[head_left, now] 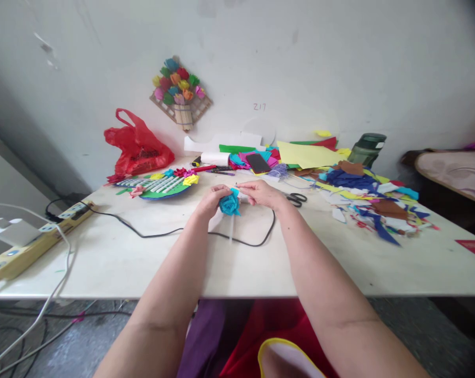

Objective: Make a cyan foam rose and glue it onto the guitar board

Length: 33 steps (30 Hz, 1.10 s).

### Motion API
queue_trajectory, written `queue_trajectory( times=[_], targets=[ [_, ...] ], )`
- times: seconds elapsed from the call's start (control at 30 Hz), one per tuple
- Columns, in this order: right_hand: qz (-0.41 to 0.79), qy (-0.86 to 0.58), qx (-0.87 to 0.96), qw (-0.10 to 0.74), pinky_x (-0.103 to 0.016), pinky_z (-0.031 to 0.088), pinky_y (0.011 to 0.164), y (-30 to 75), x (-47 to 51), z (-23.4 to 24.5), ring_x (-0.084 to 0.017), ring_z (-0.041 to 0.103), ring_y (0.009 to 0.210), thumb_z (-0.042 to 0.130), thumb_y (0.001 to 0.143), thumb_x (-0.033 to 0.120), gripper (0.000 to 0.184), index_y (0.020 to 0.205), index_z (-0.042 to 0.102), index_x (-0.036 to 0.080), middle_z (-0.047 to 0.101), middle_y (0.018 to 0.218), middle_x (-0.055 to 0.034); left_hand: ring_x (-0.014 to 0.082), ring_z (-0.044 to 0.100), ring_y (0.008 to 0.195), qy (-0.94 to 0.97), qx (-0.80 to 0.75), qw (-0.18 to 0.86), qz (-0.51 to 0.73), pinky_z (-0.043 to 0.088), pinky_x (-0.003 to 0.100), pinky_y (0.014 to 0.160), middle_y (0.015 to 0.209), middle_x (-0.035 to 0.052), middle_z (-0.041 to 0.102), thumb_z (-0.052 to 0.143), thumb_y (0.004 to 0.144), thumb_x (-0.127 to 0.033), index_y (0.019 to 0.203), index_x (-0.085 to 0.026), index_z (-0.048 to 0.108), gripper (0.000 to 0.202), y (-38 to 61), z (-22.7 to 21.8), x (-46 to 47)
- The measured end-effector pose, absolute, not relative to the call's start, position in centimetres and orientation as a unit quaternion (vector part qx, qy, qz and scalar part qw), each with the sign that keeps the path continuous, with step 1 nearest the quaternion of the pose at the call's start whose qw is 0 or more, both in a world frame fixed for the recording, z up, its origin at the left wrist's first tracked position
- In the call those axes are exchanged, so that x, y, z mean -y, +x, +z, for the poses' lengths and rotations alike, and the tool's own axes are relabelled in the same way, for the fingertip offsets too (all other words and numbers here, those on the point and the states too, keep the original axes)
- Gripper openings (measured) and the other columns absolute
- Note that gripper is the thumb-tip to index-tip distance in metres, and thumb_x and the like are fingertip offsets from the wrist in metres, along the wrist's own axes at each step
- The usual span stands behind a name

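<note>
A blue crepe-paper flower (230,203) is held up over the middle of the table. My left hand (214,199) is closed on its left side, with thumb and fingers at the petals. Pinched fingers of my right hand (263,193) meet the flower's upper right edge; a small whitish bit shows beneath them, too blurred to name. Below the flower a translucent stick (231,231) points toward me; what its upper end joins is hidden. A black cord (143,236) loops under both hands. Scissors (297,199) with black handles lie just right of my right wrist.
Left stand a power strip (66,218), a red plastic bag (137,147) and a green round craft piece (170,191) with paper flowers. Behind lie a phone (258,163) and yellow paper (308,155). A scrap pile (379,199) and dark green bottle (367,149) are right.
</note>
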State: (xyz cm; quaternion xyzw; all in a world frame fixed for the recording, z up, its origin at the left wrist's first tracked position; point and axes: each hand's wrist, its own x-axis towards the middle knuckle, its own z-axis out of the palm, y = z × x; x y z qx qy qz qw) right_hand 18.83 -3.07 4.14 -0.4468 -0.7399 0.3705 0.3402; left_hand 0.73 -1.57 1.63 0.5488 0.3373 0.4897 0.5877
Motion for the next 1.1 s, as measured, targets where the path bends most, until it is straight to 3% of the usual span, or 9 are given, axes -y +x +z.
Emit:
queue_trajectory(
  times=[0.23,0.53,0.87,1.0,1.1],
  targets=[
    [0.367,-0.443,0.745,0.337,-0.022,0.032,0.051,18.7,3.0,4.1,-0.007,0.037,0.042,0.052,0.081,0.034,0.039,0.111,0.065,0.012,0.043,0.042,0.0065,0.0209,0.065,0.058,0.557,-0.326,0.607,0.465,0.049,0.029,0.055,0.063,0.0076,0.067,0.063,0.062,-0.03,0.072,-0.011,0.062,0.021,0.6,1.3,1.4],
    [0.394,-0.43,0.736,0.344,-0.022,0.032,0.05,18.3,3.6,4.5,-0.006,0.032,0.046,0.054,0.079,0.034,0.038,0.107,0.067,0.011,0.041,0.051,0.0059,0.0221,0.065,0.061,0.553,-0.312,0.63,0.448,0.052,0.032,0.062,0.066,0.0133,0.069,0.058,0.063,-0.028,0.069,-0.008,0.065,0.022,0.8,1.6,2.0],
    [0.36,-0.416,0.758,0.35,-0.021,0.036,0.05,18.2,3.3,4.2,-0.006,0.033,0.047,0.054,0.077,0.034,0.036,0.103,0.069,0.014,0.047,0.054,0.0045,0.0231,0.065,0.059,0.543,-0.318,0.645,0.434,0.051,0.033,0.059,0.064,0.0118,0.068,0.058,0.062,-0.027,0.07,-0.008,0.066,0.022,0.6,1.4,1.6],
    [0.326,-0.413,0.775,0.349,-0.022,0.038,0.052,18.3,2.7,3.6,-0.007,0.039,0.048,0.053,0.079,0.031,0.035,0.105,0.069,0.016,0.056,0.058,0.0025,0.0226,0.064,0.059,0.549,-0.313,0.643,0.432,0.05,0.032,0.06,0.064,0.0131,0.068,0.057,0.061,-0.027,0.068,-0.007,0.067,0.023,0.7,1.5,1.6],
    [0.286,-0.412,0.788,0.358,-0.024,0.044,0.061,18.4,2.2,3.0,-0.01,0.053,0.057,0.054,0.079,0.028,0.03,0.103,0.07,0.02,0.066,0.07,-0.0006,0.0218,0.064,0.059,0.552,-0.312,0.643,0.429,0.05,0.031,0.06,0.064,0.0136,0.068,0.056,0.061,-0.027,0.066,-0.006,0.067,0.024,0.8,1.6,1.7]
  ],
)
